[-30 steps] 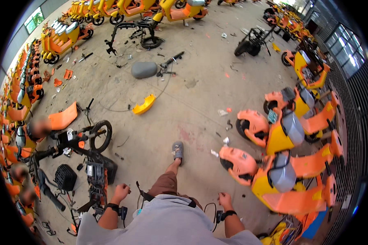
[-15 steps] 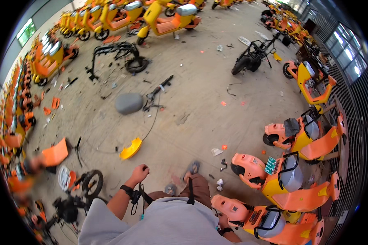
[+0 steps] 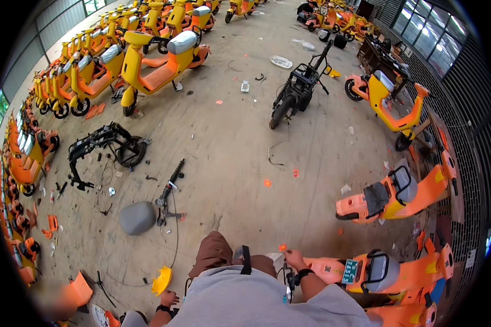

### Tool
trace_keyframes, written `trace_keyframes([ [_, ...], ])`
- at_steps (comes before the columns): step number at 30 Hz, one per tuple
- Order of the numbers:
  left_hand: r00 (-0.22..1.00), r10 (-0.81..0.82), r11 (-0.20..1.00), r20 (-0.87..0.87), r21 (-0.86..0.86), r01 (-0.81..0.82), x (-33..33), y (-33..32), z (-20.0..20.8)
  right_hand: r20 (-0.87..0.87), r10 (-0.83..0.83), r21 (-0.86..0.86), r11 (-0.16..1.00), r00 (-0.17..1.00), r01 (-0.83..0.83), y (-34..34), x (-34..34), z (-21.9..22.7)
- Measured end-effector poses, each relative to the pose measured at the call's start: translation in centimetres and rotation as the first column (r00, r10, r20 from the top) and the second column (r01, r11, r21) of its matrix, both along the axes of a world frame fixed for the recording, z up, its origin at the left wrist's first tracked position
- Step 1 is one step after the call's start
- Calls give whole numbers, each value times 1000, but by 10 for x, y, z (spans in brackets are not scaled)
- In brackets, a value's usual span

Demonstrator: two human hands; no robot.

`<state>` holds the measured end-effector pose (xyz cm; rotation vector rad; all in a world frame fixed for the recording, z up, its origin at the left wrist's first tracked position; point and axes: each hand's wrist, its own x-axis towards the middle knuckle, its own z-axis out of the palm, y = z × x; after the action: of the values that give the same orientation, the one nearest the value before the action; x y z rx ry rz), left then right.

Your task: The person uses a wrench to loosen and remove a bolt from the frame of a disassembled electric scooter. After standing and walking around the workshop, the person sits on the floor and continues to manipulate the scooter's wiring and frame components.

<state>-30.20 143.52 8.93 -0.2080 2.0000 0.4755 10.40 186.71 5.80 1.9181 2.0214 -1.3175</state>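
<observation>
Lowered since the earlier frame, the left hand (image 3: 169, 298) appears near a yellow panel (image 3: 162, 280); the right hand (image 3: 295, 259), brought forward, near an orange scooter (image 3: 383, 270). Either hand's closure cannot be told.

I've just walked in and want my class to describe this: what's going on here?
A person is among yellow and orange scooters. Neither hand clearly holds anything: the left hand is near a curved yellow piece, the right hand beside a nearby orange scooter, though I can't tell whether it touches. Ahead on the floor are a grey seat and bare black frames.
</observation>
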Motion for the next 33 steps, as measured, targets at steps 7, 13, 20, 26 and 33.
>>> trace_keyframes([
  [7, 990, -139, 986, -13, 96, 140, -128, 231, -27, -179, -248, 131, 953, 952, 273, 209, -115, 11],
  [13, 916, -312, 891, -252, 257, 374, -319, 431, -88, 142, -239, -273, 923, 961, 270, 249, -146, -21],
  [20, 921, -49, 839, -386, 484, 248, -427, 682, 1, 133, -207, -172, 958, 969, 228, 361, -272, 19],
  [26, 932, -171, 936, -321, 243, 255, -476, 729, -85, 23, -94, -156, 983, 995, 96, 547, -356, -34],
  [33, 988, -151, 988, 39, -7, 151, -453, 890, 1, 90, -5, -13, 1000, 996, 6, 834, -394, -52],
])
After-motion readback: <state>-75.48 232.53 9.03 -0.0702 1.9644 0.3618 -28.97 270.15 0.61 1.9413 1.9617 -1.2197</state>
